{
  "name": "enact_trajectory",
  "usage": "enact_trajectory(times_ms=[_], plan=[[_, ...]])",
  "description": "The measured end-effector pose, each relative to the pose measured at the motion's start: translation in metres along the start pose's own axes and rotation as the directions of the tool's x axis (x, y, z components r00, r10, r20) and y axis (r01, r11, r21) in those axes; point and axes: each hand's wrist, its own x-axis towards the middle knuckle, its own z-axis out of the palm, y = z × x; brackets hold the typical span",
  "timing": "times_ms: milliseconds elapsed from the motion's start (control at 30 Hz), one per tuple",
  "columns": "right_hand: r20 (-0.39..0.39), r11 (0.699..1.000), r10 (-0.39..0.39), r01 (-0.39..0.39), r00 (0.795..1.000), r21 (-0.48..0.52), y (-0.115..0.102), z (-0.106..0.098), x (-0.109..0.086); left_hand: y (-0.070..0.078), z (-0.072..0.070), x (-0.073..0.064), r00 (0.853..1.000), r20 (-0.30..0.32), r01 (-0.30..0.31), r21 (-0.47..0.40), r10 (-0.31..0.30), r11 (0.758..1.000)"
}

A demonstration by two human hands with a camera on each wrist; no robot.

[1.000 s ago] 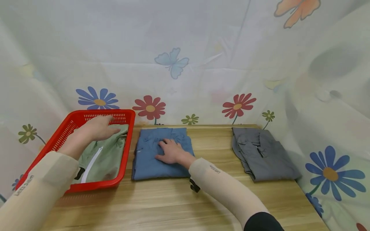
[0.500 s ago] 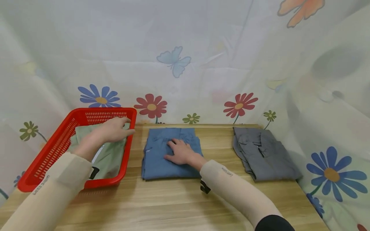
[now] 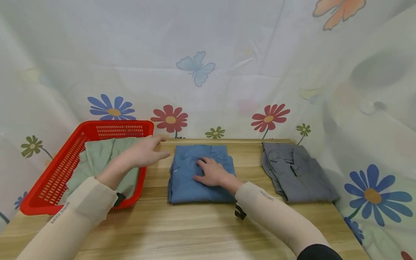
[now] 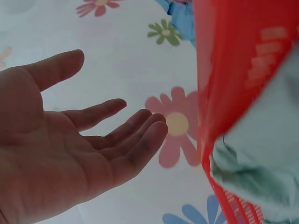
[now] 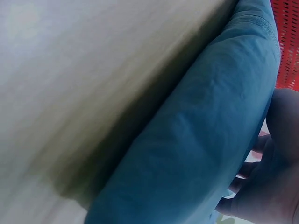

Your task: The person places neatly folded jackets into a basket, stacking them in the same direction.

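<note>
In the head view my right hand (image 3: 212, 173) rests on the folded blue garment (image 3: 186, 189), fingers spread on its top. The right wrist view shows the near side of that garment (image 5: 187, 144) and the hand (image 5: 266, 182) above it. My left hand (image 3: 144, 151) reaches over the right rim of the red basket (image 3: 139, 193), holding nothing. The left wrist view has that hand (image 4: 84, 149) palm up to the camera, thumb apart from the fingers. A folded light green garment (image 3: 100, 151) lies inside the basket, partly hidden by the left forearm.
A folded grey garment (image 3: 299, 177) lies on the right of the wooden table (image 3: 182, 231). Behind the table hangs a white sheet (image 3: 227, 94) printed with flowers and butterflies. It also runs along the right side.
The blue garment has slid right along the table with my right hand on it. My left hand has moved right, from above the green garment to past the basket's right rim.
</note>
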Motion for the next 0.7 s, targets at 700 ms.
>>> enact_trajectory(times_ms=[700], plan=[[-0.132,0.982,-0.035,0.059,0.991,0.182,0.022,0.0,-0.027,0.029,0.055,-0.002,0.997,0.077,0.044,-0.184,-0.03,0.982]])
